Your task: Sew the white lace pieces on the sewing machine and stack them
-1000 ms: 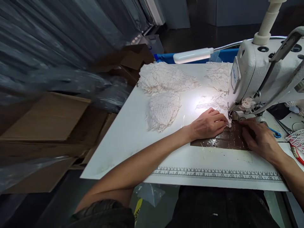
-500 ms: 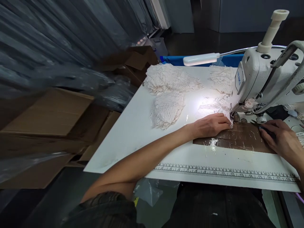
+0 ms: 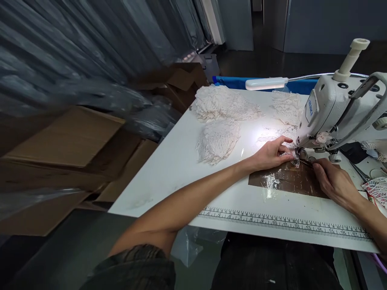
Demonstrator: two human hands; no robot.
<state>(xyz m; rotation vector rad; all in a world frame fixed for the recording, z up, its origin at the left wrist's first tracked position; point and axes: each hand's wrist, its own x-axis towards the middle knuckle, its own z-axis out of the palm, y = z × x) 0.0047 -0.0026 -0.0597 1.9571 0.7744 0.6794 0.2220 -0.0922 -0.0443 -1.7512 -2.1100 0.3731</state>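
Above the white tabletop, my left hand pinches lace, likely steadying it, and my right hand grips a slim tool.

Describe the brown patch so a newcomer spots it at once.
Start at the white sewing machine on the table. Between it and the printed ruler lies the brown patch; its dark, glossy surface stands out from the pale lace.

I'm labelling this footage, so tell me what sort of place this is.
Probably a sewing workshop, judging by the JUKI sewing machine, heaped lace pieces and ruler-marked white worktable.
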